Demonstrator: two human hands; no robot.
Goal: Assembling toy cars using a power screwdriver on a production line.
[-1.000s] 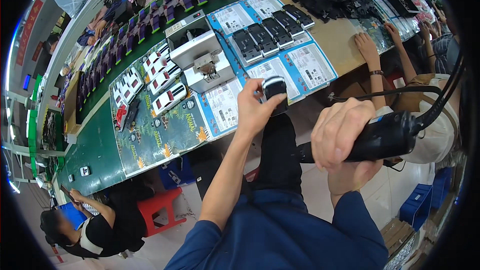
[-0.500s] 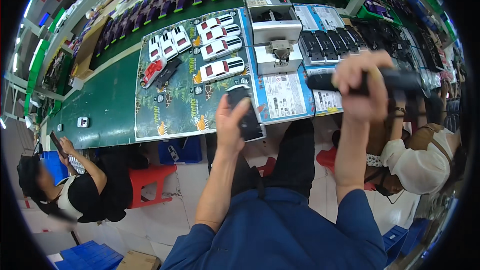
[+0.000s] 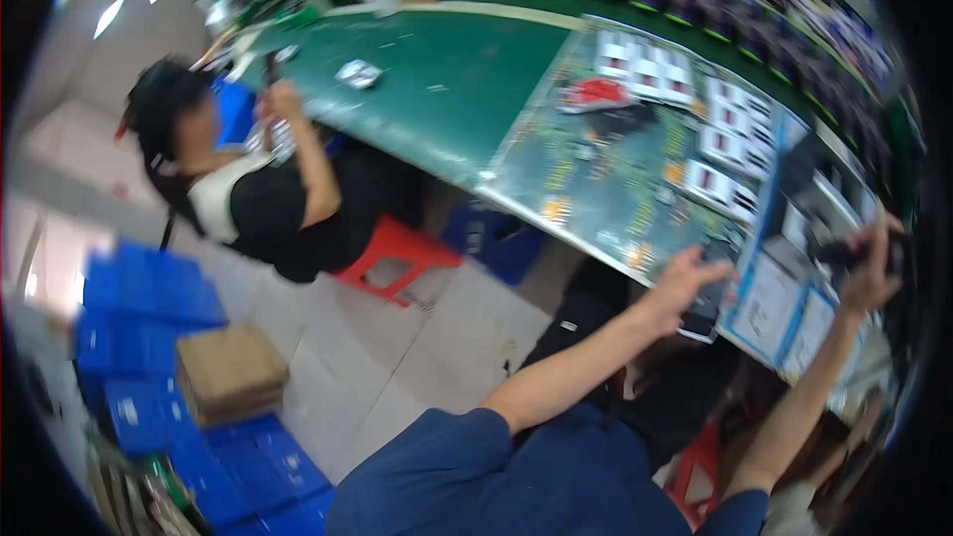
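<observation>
My left hand (image 3: 671,296) grips a toy car (image 3: 707,310) turned black underside up, at the front edge of the table. In my right hand (image 3: 872,273) is a dark handheld tool, perhaps a power screwdriver (image 3: 842,253), blurred by motion. It is raised near a metal fixture (image 3: 836,185) at the right. White toy cars (image 3: 735,129) with dark windows and stripes lie in groups on a printed sheet (image 3: 581,174). Among them sit a red toy car (image 3: 596,93) and a black car base (image 3: 629,119).
A person (image 3: 268,179) sits at the table's left end on a red stool (image 3: 402,250), holding something dark. Blue bins (image 3: 149,337) and stacked cardboard (image 3: 230,362) stand on the floor at lower left. Purple-and-black items (image 3: 685,2) line the table's far side. A small white part (image 3: 359,73) lies on the green tabletop.
The view has swung left, bringing the floor bins into sight and shifting the table right. Both hands keep their things; the right hand has come in nearer the metal fixture.
</observation>
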